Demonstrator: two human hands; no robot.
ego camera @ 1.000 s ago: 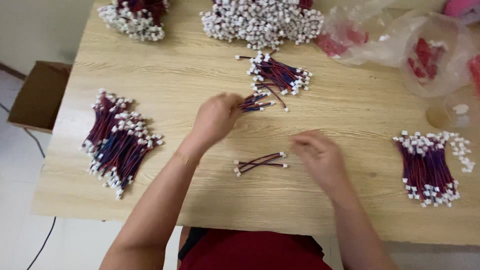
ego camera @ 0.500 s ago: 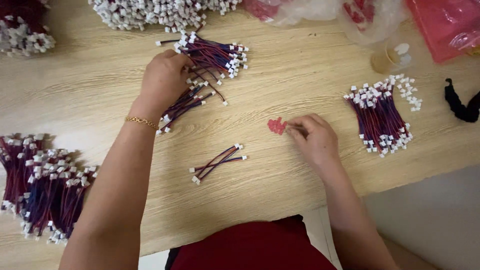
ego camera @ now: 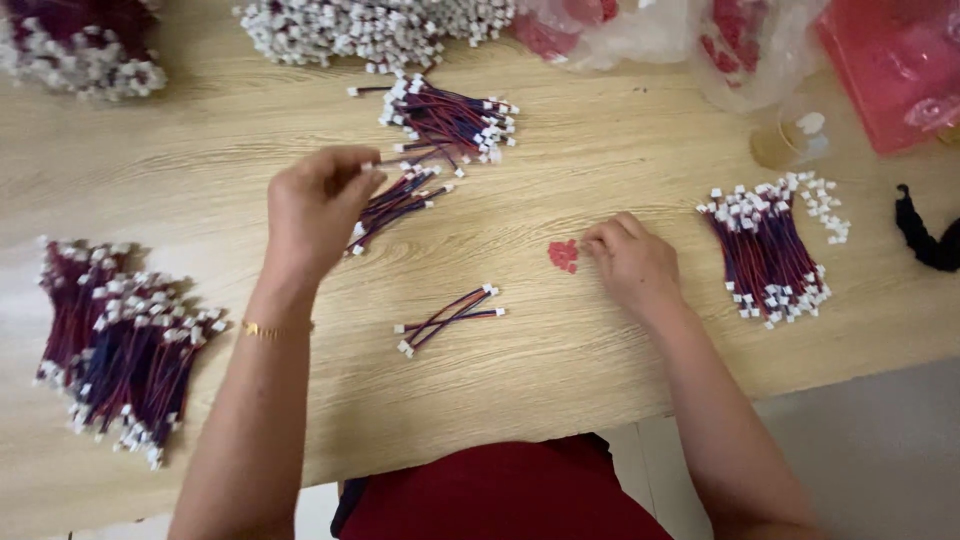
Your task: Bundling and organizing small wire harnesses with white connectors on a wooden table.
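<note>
My left hand [ego camera: 315, 205] is closed around a small bunch of red-and-blue wire leads with white plugs [ego camera: 400, 200], held just above the wooden table [ego camera: 600, 150]. Behind it lies a loose pile of the same leads [ego camera: 450, 115]. My right hand [ego camera: 630, 262] rests on the table with its fingertips at a little cluster of small red pieces [ego camera: 563, 254]; whether it pinches one I cannot tell. Between my hands lie a few separate leads [ego camera: 450, 315].
A large heap of leads [ego camera: 120, 340] lies at the left, a neat bundle [ego camera: 770, 250] at the right. More heaps [ego camera: 370, 30] and clear bags [ego camera: 740, 40] line the back. A red bag [ego camera: 890, 70], a small cup [ego camera: 785, 140] and a black thing [ego camera: 925, 240] sit far right.
The view shifted right and closer. My left hand drew back from the loose pile with a bunch of leads. My right hand moved right to the red pieces.
</note>
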